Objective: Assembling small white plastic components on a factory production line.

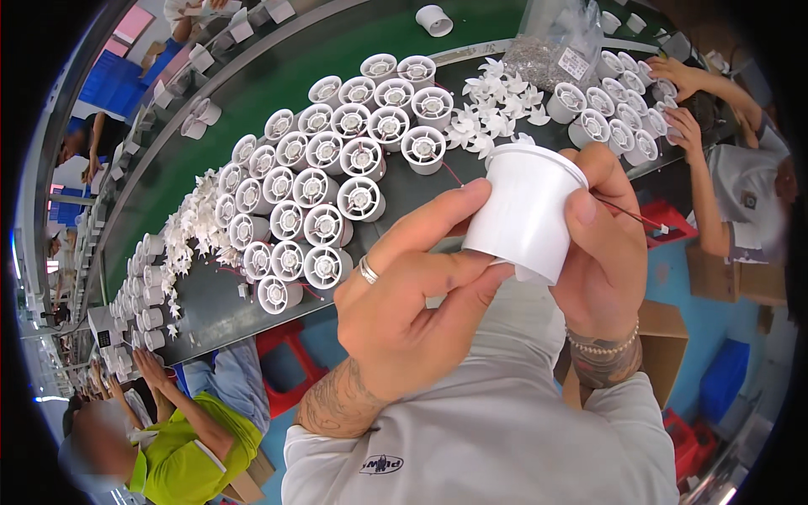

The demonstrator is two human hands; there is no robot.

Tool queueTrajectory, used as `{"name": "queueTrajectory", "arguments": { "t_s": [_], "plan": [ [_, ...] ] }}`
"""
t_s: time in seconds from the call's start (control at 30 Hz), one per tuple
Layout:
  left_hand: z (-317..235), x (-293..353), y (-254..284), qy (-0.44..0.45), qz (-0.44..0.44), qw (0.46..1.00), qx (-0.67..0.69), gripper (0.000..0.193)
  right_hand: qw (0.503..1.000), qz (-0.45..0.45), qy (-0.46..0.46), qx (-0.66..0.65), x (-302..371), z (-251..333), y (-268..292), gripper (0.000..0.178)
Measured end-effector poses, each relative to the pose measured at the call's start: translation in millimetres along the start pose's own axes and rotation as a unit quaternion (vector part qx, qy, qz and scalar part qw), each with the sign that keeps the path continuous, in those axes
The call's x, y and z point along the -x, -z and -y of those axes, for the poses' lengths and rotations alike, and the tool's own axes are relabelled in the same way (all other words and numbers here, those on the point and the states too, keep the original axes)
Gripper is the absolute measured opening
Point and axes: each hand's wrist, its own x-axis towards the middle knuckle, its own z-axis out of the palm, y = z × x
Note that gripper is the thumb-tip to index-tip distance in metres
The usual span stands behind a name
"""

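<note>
A clear plastic bag of small grey parts (pixel 551 52) lies on the table beyond the right hand (pixel 602 244), bearing a small white rectangular label (pixel 575 63). Brown cardboard boxes (pixel 736 278) stand on the floor right of that hand, another (pixel 665 337) just below its wrist

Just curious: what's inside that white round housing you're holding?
Its inside is hidden: the white housing, held in both hands, shows only its outer wall. A thin red wire trails out beside it.
</note>
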Motion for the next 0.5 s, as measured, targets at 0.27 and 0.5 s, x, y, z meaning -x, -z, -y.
{"name": "queueTrajectory", "arguments": {
  "t_s": [0.27,0.5],
  "plan": [
    [1.2,-8.5,-5.5,0.046,-0.029,0.997,0.055,0.030,0.996,0.012,0.059,0.071,7.2,6.1,-1.3,0.013],
    [5.8,-31.0,-30.3,0.051,0.151,0.987,-0.010,0.039,0.988,-0.136,-0.066,-0.010,17.1,18.3,32.3,0.011]
  ]
}}
